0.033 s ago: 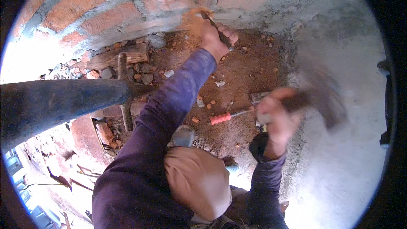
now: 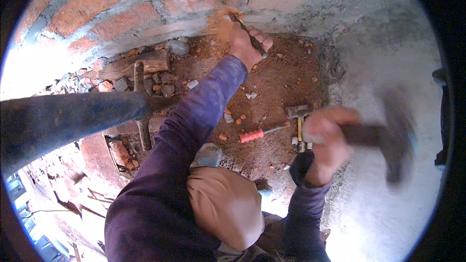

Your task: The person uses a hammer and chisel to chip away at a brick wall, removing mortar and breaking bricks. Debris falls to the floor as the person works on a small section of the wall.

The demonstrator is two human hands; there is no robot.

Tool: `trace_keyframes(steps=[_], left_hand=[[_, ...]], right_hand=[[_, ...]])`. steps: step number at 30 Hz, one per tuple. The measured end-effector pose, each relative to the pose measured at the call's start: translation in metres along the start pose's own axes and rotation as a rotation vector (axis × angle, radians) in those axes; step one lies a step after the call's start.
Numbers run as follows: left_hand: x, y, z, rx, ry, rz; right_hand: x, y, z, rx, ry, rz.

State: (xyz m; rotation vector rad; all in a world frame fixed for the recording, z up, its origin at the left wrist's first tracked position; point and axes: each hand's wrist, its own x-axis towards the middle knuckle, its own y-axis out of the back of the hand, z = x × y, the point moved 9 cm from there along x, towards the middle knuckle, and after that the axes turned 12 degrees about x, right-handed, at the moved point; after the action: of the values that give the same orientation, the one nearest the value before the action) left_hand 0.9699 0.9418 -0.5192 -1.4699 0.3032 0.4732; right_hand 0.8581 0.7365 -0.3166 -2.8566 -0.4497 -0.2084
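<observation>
Both fists full at the foot of the bricks

The left hand [image 2: 242,48] is clenched around a dark chisel [image 2: 254,42], which slants up and to the left, its upper end at a patch of orange dust [image 2: 219,24] low on the brick wall [image 2: 204,1]. Over on the right, the right hand [image 2: 330,138] is wrapped round the handle of a hammer [image 2: 381,137], held out sideways; its dark head is a blur in front of the pale concrete [image 2: 374,189], well apart from the chisel.

Between the two arms, on the brown dirt [image 2: 276,85], I see a screwdriver-like tool [image 2: 251,136] with a red handle, its shaft pointing right. Just beside the right hand lies a small yellow-handled mallet [image 2: 300,128], partly hidden.

Farther left, broken stones [image 2: 167,90] sit near a rough piece of wood [image 2: 145,64], and a thick dark pole [image 2: 73,119] reaches in from the side.
</observation>
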Motion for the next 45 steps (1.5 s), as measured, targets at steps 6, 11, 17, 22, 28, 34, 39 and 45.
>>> trace_keyframes(steps=[6, 11, 17, 22, 28, 34, 39, 45], left_hand=[[-0.008, -0.008, -0.002, -0.006, -0.006, 0.065], [-0.008, 0.0, 0.005, 0.148, -0.045, 0.112], [-0.004, -0.017, -0.001, -0.035, 0.0, 0.011], [-0.003, -0.018, 0.0, -0.076, -0.028, 0.002], [0.011, -0.005, 0.0, -0.062, 0.0, 0.039], [0.018, -0.013, -0.003, -0.076, -0.021, -0.011], [0.043, -0.005, -0.007, -0.064, -0.027, -0.047], [0.044, 0.013, -0.017, 0.19, -0.071, 0.021]], right_hand=[[0.01, -0.016, 0.034, -0.411, 0.276, 0.006], [-0.009, -0.008, 0.132, -0.38, -0.403, -0.155], [0.011, -0.006, -0.045, 0.152, 0.277, -0.104], [0.025, -0.029, 0.003, -0.185, 0.292, -0.001], [-0.009, 0.006, 0.131, -0.107, -0.447, 0.043], [0.018, -0.001, -0.073, 0.443, 0.436, -0.134], [0.03, -0.04, 0.007, -0.435, 0.313, 0.133], [-0.035, 0.014, 0.151, -0.09, -0.651, 0.085]])
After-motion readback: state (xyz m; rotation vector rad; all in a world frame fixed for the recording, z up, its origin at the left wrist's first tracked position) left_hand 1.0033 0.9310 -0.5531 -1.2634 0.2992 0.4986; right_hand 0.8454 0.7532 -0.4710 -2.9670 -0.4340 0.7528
